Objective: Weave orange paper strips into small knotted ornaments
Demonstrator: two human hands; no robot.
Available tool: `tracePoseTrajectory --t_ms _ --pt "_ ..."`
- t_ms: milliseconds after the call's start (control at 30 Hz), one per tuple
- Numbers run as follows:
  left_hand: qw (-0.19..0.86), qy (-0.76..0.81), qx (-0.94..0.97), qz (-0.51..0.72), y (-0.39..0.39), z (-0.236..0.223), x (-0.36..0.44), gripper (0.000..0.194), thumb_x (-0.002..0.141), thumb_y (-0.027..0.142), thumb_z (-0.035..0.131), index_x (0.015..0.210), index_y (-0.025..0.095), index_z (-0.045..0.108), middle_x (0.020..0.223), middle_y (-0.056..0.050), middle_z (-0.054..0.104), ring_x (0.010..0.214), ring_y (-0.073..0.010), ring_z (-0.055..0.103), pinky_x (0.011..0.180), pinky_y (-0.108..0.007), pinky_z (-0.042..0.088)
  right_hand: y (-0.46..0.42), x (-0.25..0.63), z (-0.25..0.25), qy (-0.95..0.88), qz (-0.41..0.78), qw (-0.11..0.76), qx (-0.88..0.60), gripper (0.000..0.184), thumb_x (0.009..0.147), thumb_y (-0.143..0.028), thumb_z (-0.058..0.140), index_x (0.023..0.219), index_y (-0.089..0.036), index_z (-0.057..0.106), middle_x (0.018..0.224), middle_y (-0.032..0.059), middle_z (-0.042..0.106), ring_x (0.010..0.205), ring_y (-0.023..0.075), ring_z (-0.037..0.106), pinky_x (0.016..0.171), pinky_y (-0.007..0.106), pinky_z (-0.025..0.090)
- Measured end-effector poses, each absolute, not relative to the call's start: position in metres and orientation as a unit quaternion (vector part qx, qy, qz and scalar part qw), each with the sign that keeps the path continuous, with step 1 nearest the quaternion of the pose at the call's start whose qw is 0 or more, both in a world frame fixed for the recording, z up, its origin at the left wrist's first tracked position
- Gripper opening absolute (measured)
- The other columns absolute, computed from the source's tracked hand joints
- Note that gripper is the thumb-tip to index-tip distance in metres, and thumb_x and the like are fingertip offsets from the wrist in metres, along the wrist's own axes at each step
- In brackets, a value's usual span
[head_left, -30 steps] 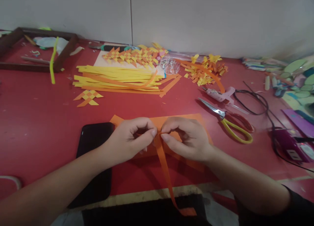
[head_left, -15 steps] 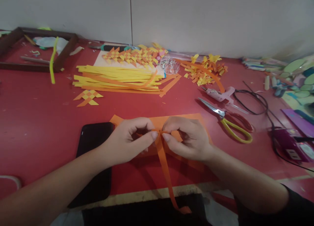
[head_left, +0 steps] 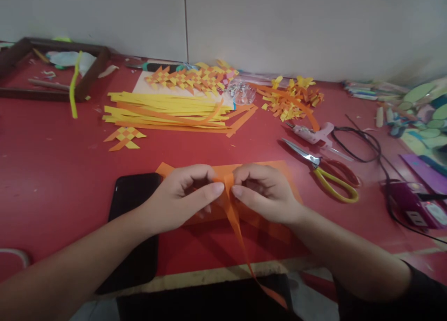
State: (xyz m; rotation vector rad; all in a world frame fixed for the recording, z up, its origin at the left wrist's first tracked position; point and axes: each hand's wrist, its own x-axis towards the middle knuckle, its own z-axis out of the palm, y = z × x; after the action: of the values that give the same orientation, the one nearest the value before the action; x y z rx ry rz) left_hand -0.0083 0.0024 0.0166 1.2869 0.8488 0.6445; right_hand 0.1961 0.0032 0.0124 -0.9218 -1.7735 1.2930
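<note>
Left hand [head_left: 190, 197]: pinching orange strip [head_left: 233, 214]
Right hand [head_left: 263, 195]: pinching same strip, just beside left
Orange strip: held between both, trailing below
Orange sheet [head_left: 223, 169]: beneath hands
Scissors [head_left: 316, 161]: right of hands
Woven paper [head_left: 126, 136]: beyond left hand

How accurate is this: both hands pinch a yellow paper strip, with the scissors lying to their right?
Wrong colour: the head view shows an orange paper strip pinched by the left hand and right hand. The scissors do lie to their right.
</note>
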Motion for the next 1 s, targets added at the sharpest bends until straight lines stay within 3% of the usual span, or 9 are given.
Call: tracePoseTrajectory --t_ms 267,533,1000 --pt "0.641 0.367 0.608 0.290 0.0025 0.0119 -0.0080 0.023 0.090 0.032 0.058 0.074 0.015 0.059 0.062 0.003 0.053 0.051 -0.0078 0.050 0.048 -0.018 0.045 0.0023 0.1973 0.0084 -0.681 0.528 0.365 -0.352 0.019 0.088 -0.032 0.061 0.075 -0.019 0.056 0.063 -0.0003 0.054 0.056 0.0118 0.049 0.052 0.026 0.042" --pt "0.661 0.393 0.573 0.284 0.0017 0.0120 -0.0080 0.025 0.089 0.035 0.059 0.073 0.016 0.054 0.059 0.005 0.051 0.048 -0.0071 0.050 0.045 -0.017 0.043 0.0028 0.1966 0.0087 -0.724 0.449 0.385 -0.355 0.014 0.086 -0.024 0.062 0.074 -0.019 0.057 0.063 -0.0001 0.058 0.054 0.0110 0.050 0.050 0.024 0.041" --pt "0.660 0.387 0.568 0.304 0.0031 0.0092 -0.0085 0.024 0.090 0.032 0.059 0.072 0.016 0.055 0.057 0.004 0.053 0.048 -0.0074 0.049 0.046 -0.018 0.043 0.0031 0.1954 0.0083 -0.721 0.439 0.402 -0.354 0.014 0.086 -0.023 0.062 0.073 -0.019 0.057 0.063 -0.0002 0.057 0.054 0.0110 0.050 0.052 0.024 0.042"
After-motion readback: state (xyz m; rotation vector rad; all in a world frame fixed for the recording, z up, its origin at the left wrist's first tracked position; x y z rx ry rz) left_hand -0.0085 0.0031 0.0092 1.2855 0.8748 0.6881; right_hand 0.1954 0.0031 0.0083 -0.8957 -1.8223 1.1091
